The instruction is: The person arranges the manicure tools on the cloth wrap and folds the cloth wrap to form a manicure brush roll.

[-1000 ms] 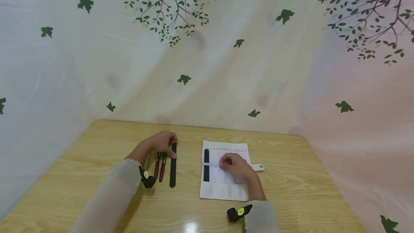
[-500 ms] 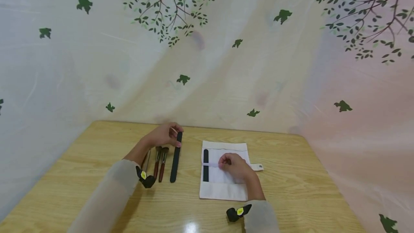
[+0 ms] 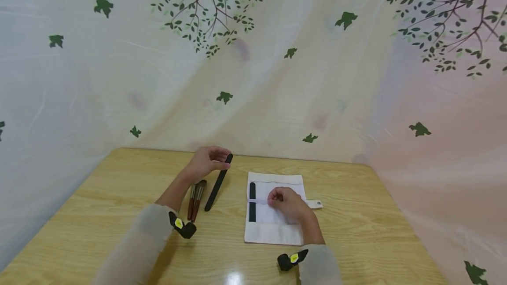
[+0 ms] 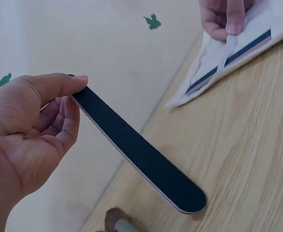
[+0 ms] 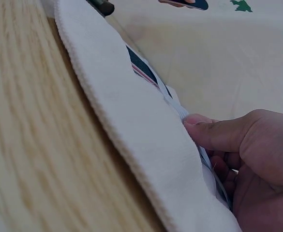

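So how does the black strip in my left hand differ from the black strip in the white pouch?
Your left hand pinches the held strip near one end; the pouch strip lies in the white pouch. In the head view, the held strip slants, while the pouch strip runs nearly vertical. A pale band crosses the pouch strip, but not the held strip. Both are black, long and narrow, with a rounded end.

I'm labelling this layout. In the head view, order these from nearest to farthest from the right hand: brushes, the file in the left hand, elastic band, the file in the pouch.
1. Elastic band: pinched by the right hand.
2. Pouch file: along the left side of the pouch.
3. Held file: in the left hand, left of the pouch.
4. Brushes: farthest left.
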`<control>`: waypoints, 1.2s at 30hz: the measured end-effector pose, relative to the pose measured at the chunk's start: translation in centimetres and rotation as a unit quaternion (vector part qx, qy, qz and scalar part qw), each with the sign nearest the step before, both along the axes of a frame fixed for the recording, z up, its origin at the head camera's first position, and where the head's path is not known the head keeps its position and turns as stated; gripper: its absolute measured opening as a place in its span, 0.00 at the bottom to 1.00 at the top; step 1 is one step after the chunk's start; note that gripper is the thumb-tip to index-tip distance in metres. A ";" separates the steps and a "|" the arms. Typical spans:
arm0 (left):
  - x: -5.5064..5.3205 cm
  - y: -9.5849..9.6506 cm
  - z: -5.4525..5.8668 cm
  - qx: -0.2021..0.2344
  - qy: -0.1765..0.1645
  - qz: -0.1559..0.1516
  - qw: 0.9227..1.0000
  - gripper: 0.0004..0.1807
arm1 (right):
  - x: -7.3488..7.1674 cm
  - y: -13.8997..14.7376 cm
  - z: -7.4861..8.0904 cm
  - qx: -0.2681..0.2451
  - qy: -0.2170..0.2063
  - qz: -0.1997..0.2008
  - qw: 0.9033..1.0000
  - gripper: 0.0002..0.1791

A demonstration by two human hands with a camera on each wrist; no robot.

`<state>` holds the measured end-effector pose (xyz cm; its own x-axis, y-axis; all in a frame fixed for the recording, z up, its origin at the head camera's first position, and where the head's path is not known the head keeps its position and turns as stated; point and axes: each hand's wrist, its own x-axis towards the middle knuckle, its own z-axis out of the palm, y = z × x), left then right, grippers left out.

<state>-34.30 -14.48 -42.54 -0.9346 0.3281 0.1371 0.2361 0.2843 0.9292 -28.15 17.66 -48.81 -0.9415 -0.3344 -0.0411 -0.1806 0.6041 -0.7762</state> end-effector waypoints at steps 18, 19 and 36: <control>-0.6 5.2 1.3 0.202 0.005 0.011 0.979 0.21 | -0.2 0.0 -0.2 0.004 0.000 -0.003 1.000 0.03; -0.7 5.6 1.3 0.208 0.004 0.014 0.978 0.21 | -0.2 0.0 -0.1 0.004 0.000 -0.004 1.000 0.03; -2.8 10.1 -1.2 0.358 -0.074 0.072 0.928 0.16 | -0.1 0.2 0.0 -0.001 -0.002 0.006 1.000 0.05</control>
